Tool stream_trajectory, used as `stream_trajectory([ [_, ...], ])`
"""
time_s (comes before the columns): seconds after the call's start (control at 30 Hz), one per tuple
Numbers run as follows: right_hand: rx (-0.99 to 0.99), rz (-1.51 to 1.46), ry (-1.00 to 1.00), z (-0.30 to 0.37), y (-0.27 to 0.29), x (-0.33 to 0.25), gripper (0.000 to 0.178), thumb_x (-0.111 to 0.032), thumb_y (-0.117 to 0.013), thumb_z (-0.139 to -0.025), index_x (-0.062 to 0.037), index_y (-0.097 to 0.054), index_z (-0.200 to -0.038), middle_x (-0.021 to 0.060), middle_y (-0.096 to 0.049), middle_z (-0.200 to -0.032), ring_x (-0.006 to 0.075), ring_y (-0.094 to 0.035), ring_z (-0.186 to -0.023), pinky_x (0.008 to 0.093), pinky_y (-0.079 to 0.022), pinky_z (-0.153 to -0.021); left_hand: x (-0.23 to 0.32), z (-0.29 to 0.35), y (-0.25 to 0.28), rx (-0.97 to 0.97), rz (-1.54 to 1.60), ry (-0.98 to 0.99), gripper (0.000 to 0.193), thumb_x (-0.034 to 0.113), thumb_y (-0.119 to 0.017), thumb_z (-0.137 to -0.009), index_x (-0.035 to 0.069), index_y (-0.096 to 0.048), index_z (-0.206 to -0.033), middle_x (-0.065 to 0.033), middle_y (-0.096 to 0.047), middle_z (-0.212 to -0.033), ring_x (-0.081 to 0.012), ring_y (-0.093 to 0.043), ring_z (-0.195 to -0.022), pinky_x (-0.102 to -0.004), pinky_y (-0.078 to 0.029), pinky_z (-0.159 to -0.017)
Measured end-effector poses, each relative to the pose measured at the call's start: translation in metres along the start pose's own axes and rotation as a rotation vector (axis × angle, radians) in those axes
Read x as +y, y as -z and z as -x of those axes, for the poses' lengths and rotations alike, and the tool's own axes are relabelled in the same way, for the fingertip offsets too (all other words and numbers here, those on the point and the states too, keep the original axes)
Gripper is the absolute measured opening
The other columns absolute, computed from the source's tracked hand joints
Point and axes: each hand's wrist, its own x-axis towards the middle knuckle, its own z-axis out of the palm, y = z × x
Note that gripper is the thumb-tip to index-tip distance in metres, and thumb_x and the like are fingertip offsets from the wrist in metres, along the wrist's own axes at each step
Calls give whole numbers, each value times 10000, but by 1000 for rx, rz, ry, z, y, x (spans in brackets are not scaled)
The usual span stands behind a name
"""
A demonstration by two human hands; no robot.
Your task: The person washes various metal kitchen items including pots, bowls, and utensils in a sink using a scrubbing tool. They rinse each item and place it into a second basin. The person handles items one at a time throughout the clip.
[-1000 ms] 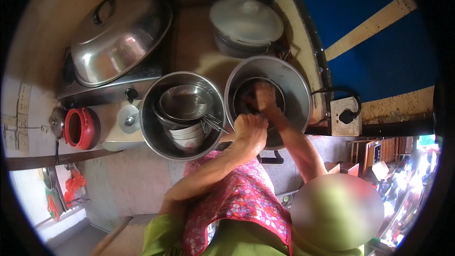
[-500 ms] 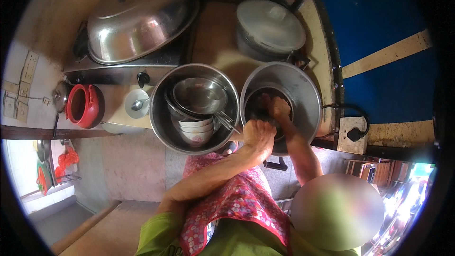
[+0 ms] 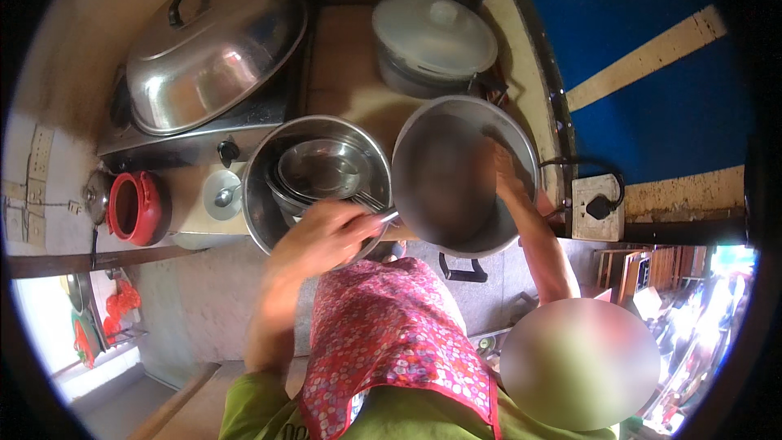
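Note:
A large steel pot (image 3: 452, 195) is tipped so that its blurred inside faces me. My right hand (image 3: 509, 175) grips it at the right rim, fingers against the inner wall. My left hand (image 3: 326, 236) is blurred over the near rim of a steel basin (image 3: 259, 195) left of the pot. It is closed around a thin metal utensil (image 3: 384, 217) whose end pokes out toward the pot. Stacked steel bowls (image 3: 322, 167) lie inside the basin.
A big domed steel lid (image 3: 212, 49) covers a pan on a stove at the back left. A lidded pot (image 3: 432, 37) stands behind the steel pot. A red container (image 3: 134, 208) and a small round lid (image 3: 221, 194) sit at the left. A wall socket (image 3: 597, 208) is at the right.
My left hand has left the pot's rim and moved left and toward me, over the basin. The pot has tipped up and looks larger. My right hand has shifted to its right rim.

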Motion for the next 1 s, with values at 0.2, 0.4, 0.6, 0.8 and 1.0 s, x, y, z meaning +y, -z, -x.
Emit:
stream_trajectory([
  [0.2,-386,-308,-275,3,-70,57,368,-170,-660,-794,27,-624,-1103,265,-647,-1038,359,-655,-956,432,-544,-788,5,90,21,312,-314,17,249,221,-684,-862,-26,-691,-889,-166,-590,-597,-193,-569,-475,-309,-429,-485],
  [0.4,-525,-417,-472,15,39,-3,285,-124,-585,-821,83,-625,-1013,260,-658,-1007,386,-682,-809,419,-557,-515,4,109,24,658,-658,52,226,192,-711,-801,-9,-707,-907,-177,-647,-694,-318,-614,-586,-380,-468,-594],
  [0.6,-635,-523,-710,33,36,4,323,-71,-531,-816,145,-540,-1056,331,-619,-1001,398,-679,-805,403,-548,-485,-15,80,46,756,-1002,73,203,202,-672,-806,24,-714,-894,-206,-627,-678,-389,-617,-633,-437,-465,-592],
  [0.8,-155,-826,-919,49,18,-18,412,-137,-559,-848,67,-485,-1199,262,-612,-1085,402,-651,-927,491,-586,-573,-2,33,56,771,-1477,-125,218,198,-665,-803,94,-702,-991,-143,-659,-909,-322,-605,-863,-447,-429,-781],
  [1.0,-439,-1539,-973,56,8,11,426,-228,-716,-768,-43,-605,-1136,136,-608,-1143,368,-585,-1056,536,-544,-680,19,-67,-34,157,-854,-255,260,194,-594,-871,62,-662,-1085,-175,-666,-1013,-397,-588,-1018,-491,-440,-881],
])
